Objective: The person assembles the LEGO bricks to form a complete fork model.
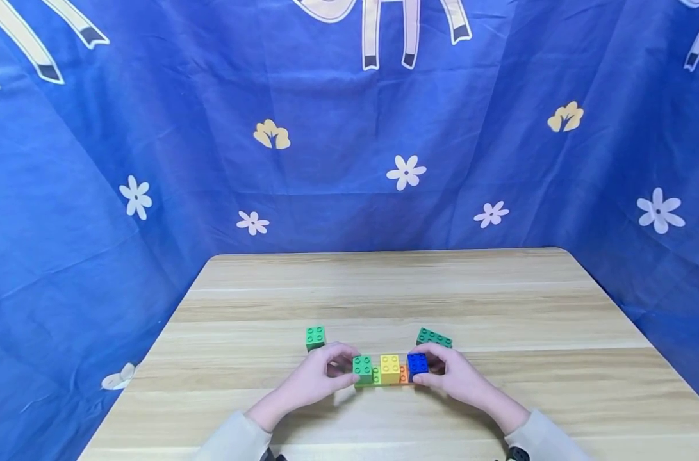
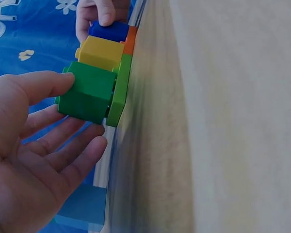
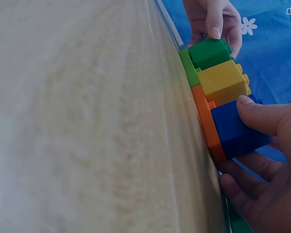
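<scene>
A low row made of a light green brick [image 2: 119, 94] and an orange brick [image 3: 207, 124] lies end to end on the table. Bridging the middle of both is a yellow brick [image 1: 390, 369]. My left hand [image 1: 317, 372] pinches a green brick [image 1: 362, 369] over the row's left end; studs show in a thin gap beneath it in the left wrist view. At the right end, my right hand [image 1: 455, 376] grips a dark blue brick [image 3: 237, 127] between thumb and fingers, on the orange brick.
Behind my left hand stands another green brick [image 1: 315, 337]. A longer dark green brick [image 1: 434, 337] lies behind my right hand. The wooden table [image 1: 384, 288] reaches back to a blue patterned curtain [image 1: 337, 218], which also hangs along both sides.
</scene>
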Available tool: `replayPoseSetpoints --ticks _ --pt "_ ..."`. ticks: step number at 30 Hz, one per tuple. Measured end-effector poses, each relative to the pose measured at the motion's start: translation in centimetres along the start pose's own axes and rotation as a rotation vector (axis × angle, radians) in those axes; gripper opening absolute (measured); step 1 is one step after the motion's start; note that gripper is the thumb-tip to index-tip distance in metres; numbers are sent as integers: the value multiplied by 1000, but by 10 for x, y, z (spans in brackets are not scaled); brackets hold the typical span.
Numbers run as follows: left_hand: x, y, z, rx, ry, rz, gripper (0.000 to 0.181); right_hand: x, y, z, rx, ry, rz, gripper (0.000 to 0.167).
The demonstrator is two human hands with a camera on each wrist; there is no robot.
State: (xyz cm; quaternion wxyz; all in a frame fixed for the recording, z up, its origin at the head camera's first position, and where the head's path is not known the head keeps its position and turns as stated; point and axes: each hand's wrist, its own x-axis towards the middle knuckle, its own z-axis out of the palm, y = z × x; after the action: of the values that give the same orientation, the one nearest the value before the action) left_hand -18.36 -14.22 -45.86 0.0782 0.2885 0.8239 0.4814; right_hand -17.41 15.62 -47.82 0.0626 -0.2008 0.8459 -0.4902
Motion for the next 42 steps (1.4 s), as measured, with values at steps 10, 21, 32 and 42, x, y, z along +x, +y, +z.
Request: replayPoseSetpoints --ticks 10,21,32,42 --pt "-1 1 2 -21 -4 -30 43 -1 -2 0 10 -5 7 42" --pt "-1 31 -1 -33 9 -14 32 -3 -4 1 8 0 11 43" --pt "2 8 6 -3 24 -38 33 -4 -6 3 23 -2 8 42" --pt "6 5 5 70 56 -8 32 0 -6 1 11 18 19 41"
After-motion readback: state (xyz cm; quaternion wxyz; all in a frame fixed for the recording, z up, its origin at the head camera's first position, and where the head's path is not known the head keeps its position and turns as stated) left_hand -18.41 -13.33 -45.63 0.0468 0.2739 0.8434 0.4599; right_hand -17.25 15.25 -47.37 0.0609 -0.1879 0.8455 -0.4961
